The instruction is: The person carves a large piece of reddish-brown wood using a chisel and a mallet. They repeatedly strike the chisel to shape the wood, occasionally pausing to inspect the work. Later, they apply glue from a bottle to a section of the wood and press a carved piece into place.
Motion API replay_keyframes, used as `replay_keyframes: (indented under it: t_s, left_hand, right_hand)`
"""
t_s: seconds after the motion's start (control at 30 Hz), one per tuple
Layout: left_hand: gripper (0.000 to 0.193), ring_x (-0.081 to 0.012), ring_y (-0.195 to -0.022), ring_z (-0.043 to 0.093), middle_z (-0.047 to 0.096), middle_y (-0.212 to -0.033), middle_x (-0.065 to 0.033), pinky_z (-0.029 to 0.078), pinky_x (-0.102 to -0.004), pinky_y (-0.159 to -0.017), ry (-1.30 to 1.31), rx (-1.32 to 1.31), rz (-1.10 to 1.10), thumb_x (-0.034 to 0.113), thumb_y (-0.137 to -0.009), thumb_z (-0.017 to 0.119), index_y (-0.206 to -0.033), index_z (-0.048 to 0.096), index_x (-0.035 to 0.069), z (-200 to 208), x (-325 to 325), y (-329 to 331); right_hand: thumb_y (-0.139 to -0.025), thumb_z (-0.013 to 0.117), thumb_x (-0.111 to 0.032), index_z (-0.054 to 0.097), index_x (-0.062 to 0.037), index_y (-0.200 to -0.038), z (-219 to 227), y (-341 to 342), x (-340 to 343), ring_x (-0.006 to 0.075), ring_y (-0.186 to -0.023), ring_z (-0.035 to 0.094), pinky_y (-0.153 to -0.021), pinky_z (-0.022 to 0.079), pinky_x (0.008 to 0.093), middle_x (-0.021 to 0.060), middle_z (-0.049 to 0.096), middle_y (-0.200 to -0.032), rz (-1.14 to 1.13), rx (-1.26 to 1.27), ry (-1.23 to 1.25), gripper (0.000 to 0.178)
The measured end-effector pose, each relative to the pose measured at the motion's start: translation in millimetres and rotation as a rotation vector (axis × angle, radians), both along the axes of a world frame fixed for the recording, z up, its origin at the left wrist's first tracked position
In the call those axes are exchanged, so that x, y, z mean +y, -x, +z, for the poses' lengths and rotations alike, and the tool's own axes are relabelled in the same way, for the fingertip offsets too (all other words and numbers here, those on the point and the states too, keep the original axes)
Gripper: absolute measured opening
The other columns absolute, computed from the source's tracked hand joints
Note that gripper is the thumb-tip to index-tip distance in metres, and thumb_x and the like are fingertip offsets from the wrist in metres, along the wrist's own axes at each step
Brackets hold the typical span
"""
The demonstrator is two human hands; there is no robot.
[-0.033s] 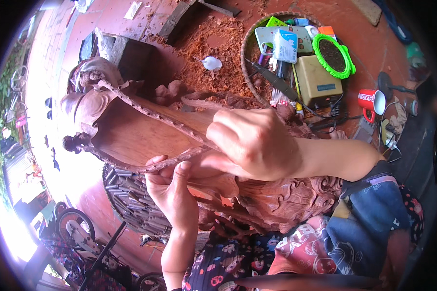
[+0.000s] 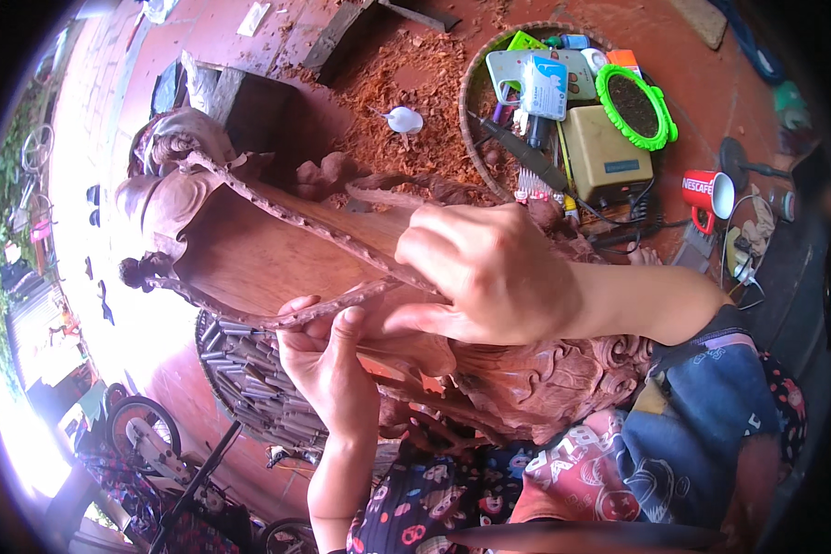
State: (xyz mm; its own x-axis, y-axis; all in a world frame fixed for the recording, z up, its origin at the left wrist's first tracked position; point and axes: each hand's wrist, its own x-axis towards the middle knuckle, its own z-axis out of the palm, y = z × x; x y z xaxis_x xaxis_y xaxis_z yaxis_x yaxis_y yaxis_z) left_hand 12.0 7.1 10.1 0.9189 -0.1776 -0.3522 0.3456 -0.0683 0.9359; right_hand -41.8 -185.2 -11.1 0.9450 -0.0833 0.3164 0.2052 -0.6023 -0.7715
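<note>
A large reddish-brown wood carving [image 2: 268, 249] lies across my lap. Its smooth hollow panel is framed by beaded strips that meet in a point. My left hand [image 2: 334, 369] pinches the near strip, thumb on this side and fingers partly behind it. Over the point where the strips meet, my right hand [image 2: 489, 277] is closed, its thumb stretched toward my left hand. Whatever its curled fingers hold, if anything, is hidden from view. Curled relief work [image 2: 563, 379] covers the carving's near right part, below my right wrist.
A round basket of metal carving tools [image 2: 249, 369] stands beyond my left hand. At the upper right, a woven tray [image 2: 471, 88] holds a beige power box [image 2: 608, 152], a handpiece [image 2: 522, 152] and a green-framed mirror [image 2: 632, 106]. A red mug [image 2: 702, 194], wood shavings [image 2: 388, 78] and a white bottle [image 2: 403, 120] are nearby.
My right hand has shifted slightly at the strips' meeting point, its thumb drawn back a little to the right. My left hand and the carving look unmoved.
</note>
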Motion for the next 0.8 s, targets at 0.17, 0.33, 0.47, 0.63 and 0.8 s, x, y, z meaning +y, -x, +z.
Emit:
replay_keyframes:
  t_s: [0.17, 0.33, 0.47, 0.63, 0.8]
  left_hand:
    - [0.038, -0.0162, -0.084, 0.066, 0.067, -0.091, -0.0085, 0.053, -0.0262, -0.079, -0.024, 0.006, 0.026, -0.004, -0.085, 0.070, -0.114, 0.045, 0.001, 1.3, -8.0, -0.7]
    - [0.039, -0.0149, -0.084, 0.065, 0.066, -0.091, -0.0075, 0.052, -0.0258, -0.078, -0.013, 0.005, 0.030, -0.005, -0.086, 0.070, -0.114, 0.045, 0.002, -0.6, -6.8, -1.6]
    - [0.039, -0.0121, -0.082, 0.062, 0.065, -0.089, -0.0051, 0.051, -0.0252, -0.079, -0.024, 0.027, 0.053, -0.005, -0.086, 0.069, -0.115, 0.045, 0.003, 0.7, -8.0, -1.1]
    - [0.032, -0.0180, -0.091, 0.066, 0.068, -0.097, -0.0087, 0.053, -0.0281, -0.084, 0.053, -0.017, -0.022, 0.002, -0.090, 0.067, -0.116, 0.047, 0.004, -8.3, 3.5, -1.4]
    - [0.028, -0.0213, -0.096, 0.069, 0.069, -0.099, -0.0106, 0.055, -0.0299, -0.087, 0.056, -0.040, -0.018, 0.005, -0.092, 0.066, -0.114, 0.049, 0.004, -8.6, -4.0, 1.7]
  right_hand:
    - [-0.069, 0.086, -0.039, 0.067, 0.0041, -0.099, 8.8, -3.4, -39.1, 0.0313, -0.086, 0.069, -0.076, 0.055, 0.0369, 0.0171, 0.069, -0.097, 0.205, 0.270, -0.261, 0.055]
    - [-0.073, 0.081, -0.027, 0.068, 0.0057, -0.104, -3.7, -6.4, -38.7, 0.0331, -0.090, 0.069, -0.083, 0.054, 0.0376, 0.0205, 0.070, -0.099, 0.259, 0.266, -0.442, 0.047]
    - [-0.075, 0.078, -0.021, 0.069, 0.0057, -0.104, -11.7, -6.4, -32.8, 0.0324, -0.091, 0.070, -0.084, 0.055, 0.0372, 0.0222, 0.071, -0.098, 0.227, 0.252, -0.484, 0.040]
    - [-0.076, 0.077, -0.019, 0.070, 0.0061, -0.102, -11.8, -6.0, -35.2, 0.0317, -0.090, 0.071, -0.083, 0.055, 0.0365, 0.0229, 0.071, -0.097, 0.240, 0.262, -0.557, 0.037]
    - [-0.075, 0.080, -0.020, 0.070, 0.0062, -0.102, -15.3, -5.4, -40.8, 0.0313, -0.090, 0.070, -0.081, 0.055, 0.0360, 0.0215, 0.070, -0.097, 0.259, 0.280, -0.571, 0.040]
